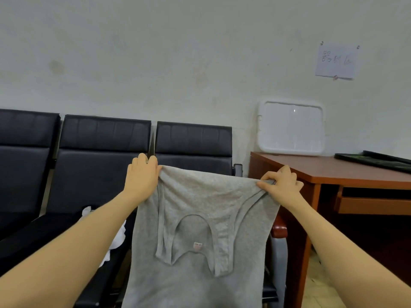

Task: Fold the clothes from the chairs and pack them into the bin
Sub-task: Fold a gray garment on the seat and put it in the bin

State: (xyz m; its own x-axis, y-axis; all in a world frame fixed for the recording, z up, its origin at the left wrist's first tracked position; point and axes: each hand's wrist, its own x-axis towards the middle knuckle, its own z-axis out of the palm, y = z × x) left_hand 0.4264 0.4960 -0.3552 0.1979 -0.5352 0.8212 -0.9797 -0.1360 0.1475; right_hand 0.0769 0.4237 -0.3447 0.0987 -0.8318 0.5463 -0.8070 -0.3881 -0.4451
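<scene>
Grey vest [200, 218] held up at frame centre by both hands.

Left hand [142, 176] grips its upper left corner, right hand [282, 185] pinches the upper right corner, fingers curled on the cloth. Behind, black chairs [100, 152] fill the left; white clothes [115, 238] lie lower left; a white bin [291, 127] leans on the desk [333, 170], right.

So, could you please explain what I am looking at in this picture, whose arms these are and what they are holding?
There is no machine here. The single picture comes from a camera worn on a person's head, looking forward and down, so the two bare arms belong to the wearer. The left hand and the right hand each pinch a top corner of a grey vest, holding it up and spread out. Behind it stands a row of black chairs, with white cloth and something dark lying on a seat. To the right is a wooden desk, with a white plastic lid leaning against the wall.
</scene>
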